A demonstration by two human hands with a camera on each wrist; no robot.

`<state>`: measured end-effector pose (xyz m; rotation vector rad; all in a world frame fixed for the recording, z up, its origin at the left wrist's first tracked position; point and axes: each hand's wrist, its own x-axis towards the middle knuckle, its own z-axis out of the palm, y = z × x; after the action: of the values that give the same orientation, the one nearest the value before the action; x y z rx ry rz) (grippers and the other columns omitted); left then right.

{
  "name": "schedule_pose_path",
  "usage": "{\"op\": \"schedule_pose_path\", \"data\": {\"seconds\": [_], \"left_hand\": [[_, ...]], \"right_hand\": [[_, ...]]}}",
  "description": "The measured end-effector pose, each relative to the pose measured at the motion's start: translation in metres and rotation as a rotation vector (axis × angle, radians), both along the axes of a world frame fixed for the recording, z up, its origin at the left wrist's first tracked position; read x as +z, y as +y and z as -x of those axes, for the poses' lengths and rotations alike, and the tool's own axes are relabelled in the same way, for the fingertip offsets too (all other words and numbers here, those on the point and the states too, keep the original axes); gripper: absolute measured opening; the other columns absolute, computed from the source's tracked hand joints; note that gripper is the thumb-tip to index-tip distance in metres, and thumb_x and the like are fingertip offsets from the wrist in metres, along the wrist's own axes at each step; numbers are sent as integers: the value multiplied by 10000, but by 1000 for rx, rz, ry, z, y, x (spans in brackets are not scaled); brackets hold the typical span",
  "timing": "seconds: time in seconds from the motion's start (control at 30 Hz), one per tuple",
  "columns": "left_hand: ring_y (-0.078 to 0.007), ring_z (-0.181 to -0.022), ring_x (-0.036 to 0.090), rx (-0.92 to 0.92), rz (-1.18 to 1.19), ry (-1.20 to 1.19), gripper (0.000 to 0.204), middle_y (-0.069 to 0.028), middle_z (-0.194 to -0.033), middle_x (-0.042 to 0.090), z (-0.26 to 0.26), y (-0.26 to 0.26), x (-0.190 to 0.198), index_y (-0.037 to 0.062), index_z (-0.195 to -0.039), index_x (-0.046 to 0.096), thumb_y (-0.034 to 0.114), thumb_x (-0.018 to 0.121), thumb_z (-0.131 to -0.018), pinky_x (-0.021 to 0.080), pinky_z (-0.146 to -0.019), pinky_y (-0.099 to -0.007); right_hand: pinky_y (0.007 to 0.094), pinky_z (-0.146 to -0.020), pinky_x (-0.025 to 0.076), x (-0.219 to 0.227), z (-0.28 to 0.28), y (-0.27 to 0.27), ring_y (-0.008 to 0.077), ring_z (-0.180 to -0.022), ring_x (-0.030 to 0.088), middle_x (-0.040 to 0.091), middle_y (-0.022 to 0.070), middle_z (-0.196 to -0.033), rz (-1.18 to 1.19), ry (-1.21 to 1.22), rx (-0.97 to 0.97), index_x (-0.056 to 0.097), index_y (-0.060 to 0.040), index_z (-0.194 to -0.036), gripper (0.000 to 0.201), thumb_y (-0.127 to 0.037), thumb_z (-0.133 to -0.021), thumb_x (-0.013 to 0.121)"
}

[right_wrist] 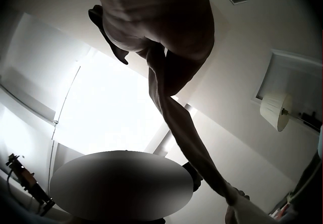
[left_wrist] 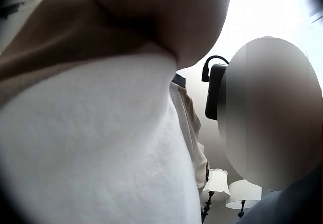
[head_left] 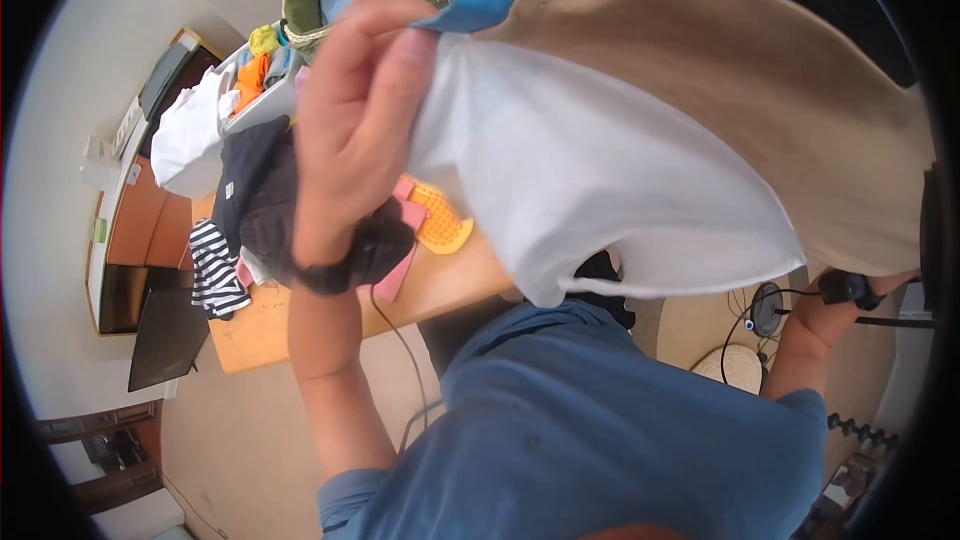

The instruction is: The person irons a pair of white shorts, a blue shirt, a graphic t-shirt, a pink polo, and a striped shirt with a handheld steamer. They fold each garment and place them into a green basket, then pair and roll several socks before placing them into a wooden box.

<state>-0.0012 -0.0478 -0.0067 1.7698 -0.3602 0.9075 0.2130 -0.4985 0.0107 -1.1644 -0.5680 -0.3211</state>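
Note:
A tan, white and blue garment [head_left: 700, 80] is stretched in the air between both hands, across the front of the body. My left hand [head_left: 355, 120] pinches its blue edge between thumb and fingers. At the far right my right hand [right_wrist: 156, 24] grips the opposite end, as the right wrist view shows from below; in the head view cloth covers most of that hand. White cloth [left_wrist: 96, 138] fills much of the left wrist view, beneath the left hand [left_wrist: 166, 17].
On the wooden table [head_left: 260, 335] lie black clothing [head_left: 262, 180], a striped cloth [head_left: 213, 265] and a yellow textured piece [head_left: 442, 223] by a pink one [head_left: 400, 275]. A green basket [head_left: 300, 0] and a white bin [head_left: 265, 110] hold clothes behind. A cable [head_left: 405, 345] hangs near the left arm.

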Motion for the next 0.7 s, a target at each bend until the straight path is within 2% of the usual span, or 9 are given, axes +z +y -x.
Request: {"op": "schedule_pose_path", "data": {"seconds": [0.17,0.3,0.33,0.37,0.43,0.47,0.57,0.6,0.7], "left_hand": [[-33,-734,465,120,-156,134,191,51,-834,550,24,-9,49,6,-1173,600,93,520,-1023,378,-673,-189],[-131,-716,559,327,-470,363,212,-71,-781,608,-16,8,45,2,-1096,624,179,566,-995,454,-659,-263],[-106,-737,559,309,-458,405,224,-48,-807,618,-27,13,39,7,-1124,623,179,555,-1000,450,-681,-250],[-80,-759,560,291,-448,445,237,-25,-833,629,-41,21,28,11,-1152,622,180,543,-1004,446,-703,-237],[-204,-819,625,186,-536,507,257,-121,-874,667,-108,57,-46,6,-1132,623,210,571,-984,488,-754,-331],[-260,-851,633,180,-519,558,285,-157,-902,672,-130,68,-77,1,-1118,623,239,596,-964,492,-783,-362],[-329,-930,655,237,-538,714,385,-216,-960,677,-149,90,-164,-8,-1143,611,282,672,-897,501,-830,-379],[-317,-943,660,195,-632,842,505,-220,-1009,681,-144,88,-162,-14,-1245,578,288,713,-863,504,-843,-382],[-298,-959,661,124,-461,969,525,-206,-1037,683,-128,94,-180,2,-1282,573,249,729,-846,505,-848,-382]], "right_hand": [[370,-1012,471,12,-18,-12,225,-1129,589,607,84,-1257,-67,65,-65,562,-47,-1284,346,-240,-998,558],[378,-1056,446,22,-65,28,228,-1177,567,592,78,-1296,-178,249,-50,561,-54,-1298,355,-266,-1013,547],[380,-1067,440,16,-86,48,228,-1189,562,589,76,-1306,-181,345,-1,561,-56,-1301,358,-272,-1017,544],[382,-1077,434,3,-108,67,229,-1201,556,585,75,-1315,-155,437,86,561,-58,-1305,360,-279,-1021,542],[364,-1009,487,-60,-161,88,215,-1136,591,608,84,-1256,44,562,413,576,-82,-1271,314,-241,-1000,580],[362,-962,513,-99,-195,100,199,-1099,610,612,78,-1234,131,623,416,576,-91,-1260,307,-232,-987,594],[315,-809,563,-186,-208,114,156,-986,654,637,53,-1139,552,668,295,528,-75,-1278,376,-196,-934,621],[308,-780,561,-188,-203,116,154,-948,660,646,52,-1093,629,632,216,497,-67,-1311,427,-186,-921,622],[295,-702,552,-203,-189,116,152,-832,671,665,54,-956,912,488,18,407,-51,-1402,566,-157,-888,621]]}}
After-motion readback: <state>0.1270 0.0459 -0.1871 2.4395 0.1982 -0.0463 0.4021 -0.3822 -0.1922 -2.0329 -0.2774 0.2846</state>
